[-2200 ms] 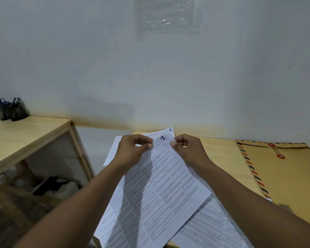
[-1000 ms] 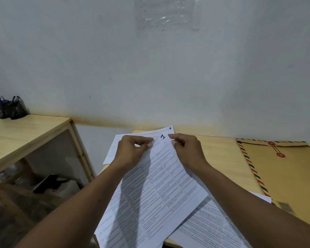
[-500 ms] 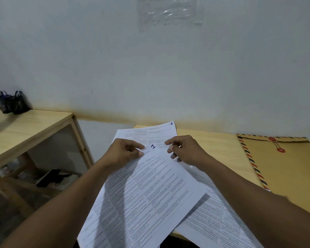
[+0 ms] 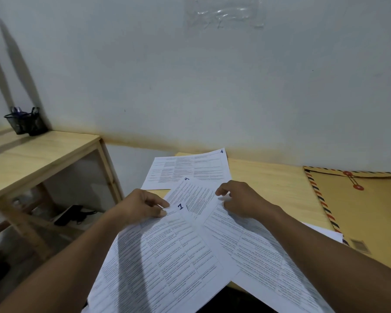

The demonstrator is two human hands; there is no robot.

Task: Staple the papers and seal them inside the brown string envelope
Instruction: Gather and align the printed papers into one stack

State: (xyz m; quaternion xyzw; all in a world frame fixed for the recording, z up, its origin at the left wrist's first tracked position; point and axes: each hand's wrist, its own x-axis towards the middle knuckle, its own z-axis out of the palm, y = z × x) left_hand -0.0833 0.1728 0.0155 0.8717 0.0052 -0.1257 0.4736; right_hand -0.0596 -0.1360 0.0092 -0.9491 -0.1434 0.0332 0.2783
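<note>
— Several loose papers point(image 4: 167, 251) fan across the bench point(image 4: 269, 177). Floppy?
— Yes. Your left hand point(image 4: 142, 206) pinches sheet 1's corner; your right hand point(image 4: 239, 199) seems pressed on another. Square edges, grip corners. Envelope point(image 4: 366, 213) waits right.

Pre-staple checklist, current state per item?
1. Left hand grips page 1: ok.
2. Right hand on the next sheet: ok, resting on it; grip cannot tell.
3. Sheets squared into one stack: not ok; page 4 is fanned out and a far sheet lies apart.
4. Stapler within reach: cannot tell, none in view.
5. Envelope ready on the table: ok, flat at right; string state cannot tell.
</note>
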